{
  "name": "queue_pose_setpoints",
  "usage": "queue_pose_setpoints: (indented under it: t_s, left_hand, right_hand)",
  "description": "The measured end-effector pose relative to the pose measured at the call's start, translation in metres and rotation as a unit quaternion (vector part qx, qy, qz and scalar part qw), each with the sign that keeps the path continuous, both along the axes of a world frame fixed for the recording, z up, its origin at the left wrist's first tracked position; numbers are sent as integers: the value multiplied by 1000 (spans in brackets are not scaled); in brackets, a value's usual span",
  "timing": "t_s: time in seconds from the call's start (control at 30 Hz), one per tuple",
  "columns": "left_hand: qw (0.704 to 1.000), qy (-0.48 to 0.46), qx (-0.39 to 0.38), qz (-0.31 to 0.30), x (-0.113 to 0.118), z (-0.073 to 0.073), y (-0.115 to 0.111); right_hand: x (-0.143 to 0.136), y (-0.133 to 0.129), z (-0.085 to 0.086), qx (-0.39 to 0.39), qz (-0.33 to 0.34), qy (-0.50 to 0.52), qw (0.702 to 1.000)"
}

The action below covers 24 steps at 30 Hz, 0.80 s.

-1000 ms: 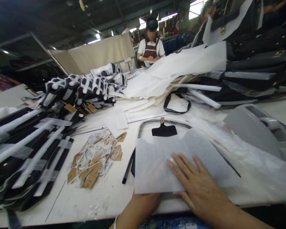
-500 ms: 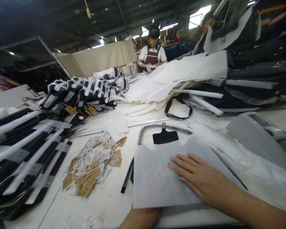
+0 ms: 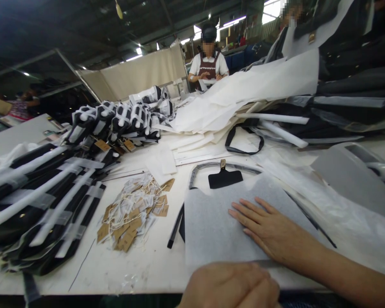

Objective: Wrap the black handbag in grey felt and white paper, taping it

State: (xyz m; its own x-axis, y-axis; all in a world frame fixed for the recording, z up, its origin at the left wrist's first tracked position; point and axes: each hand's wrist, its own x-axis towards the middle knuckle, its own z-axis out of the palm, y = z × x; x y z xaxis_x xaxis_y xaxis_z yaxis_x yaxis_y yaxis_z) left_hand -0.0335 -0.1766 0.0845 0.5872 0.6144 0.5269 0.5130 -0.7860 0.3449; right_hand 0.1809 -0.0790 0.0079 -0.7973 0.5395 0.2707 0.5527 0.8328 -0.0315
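A sheet of white paper point(image 3: 211, 226) lies over a black bag on the table. Beyond its far edge show the bag's plastic-wrapped handle point(image 3: 195, 173) and a black flap point(image 3: 225, 179) with a gold metal clasp point(image 3: 223, 164). My right hand point(image 3: 263, 226) rests flat on the sheet, fingers stretched out. At the sheet's near edge my left hand point(image 3: 232, 284) is closed, its back toward me; whatever it may hold is hidden behind the curled fingers. A dark strap point(image 3: 176, 226) sticks out on the bag's left side.
Paper tags with white strings point(image 3: 134, 214) lie in a heap to the left. Black bags with white padded handles point(image 3: 45, 205) are piled farther left. White paper sheets point(image 3: 237, 102) and dark bags point(image 3: 349, 98) fill the back right. A co-worker point(image 3: 208, 64) stands across the table.
My left hand has come out from under the near edge of the sheet and risen in front of it, closed. My right hand stays on the paper. The view has shifted slightly.
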Motion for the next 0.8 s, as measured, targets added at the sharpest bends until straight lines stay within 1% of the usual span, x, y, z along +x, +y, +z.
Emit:
queue_pose_setpoints:
  t_s: [0.03, 0.07, 0.1, 0.13, 0.2, 0.27, 0.33, 0.4, 0.47, 0.57, 0.8]
  left_hand:
    - [999, 11, -30, 15, 5, 5, 11]
    - [996, 31, -69, 45, 7, 5, 22]
    - [992, 41, -94, 72, 8, 1, 33]
    - [988, 47, -117, 93, 6, -7, 42]
    - [982, 31, -139, 126, -2, -28, 54]
    - [980, 3, -141, 142, -10, -48, 56]
    - [979, -16, -139, 146, -15, -58, 53]
    - [979, -23, -145, 144, -16, -60, 49]
    - [977, -27, -158, 140, -15, -58, 48]
    - [975, -36, -169, 138, -13, -56, 48]
    - [972, -40, -183, 144, -11, -58, 48]
  right_hand:
    - [1, 0, -1, -5, 2, -3, 1000]
    - [2, 0, -1, -9, 5, -4, 1000]
    - [2, 1, -1, -13, 7, 1, 1000]
    - [4, 1, -1, -18, 8, 12, 1000]
    - [6, 1, 0, -31, 0, 47, 998]
    - [8, 1, 1, -51, -12, 87, 995]
    - [10, 0, 1, -71, -19, 112, 991]
    - [10, 1, 2, -82, -16, 118, 990]
    - [9, 2, 2, -87, -5, 107, 990]
    - [8, 2, 4, -81, 4, 91, 993]
    - [10, 2, 3, -64, 15, 83, 994]
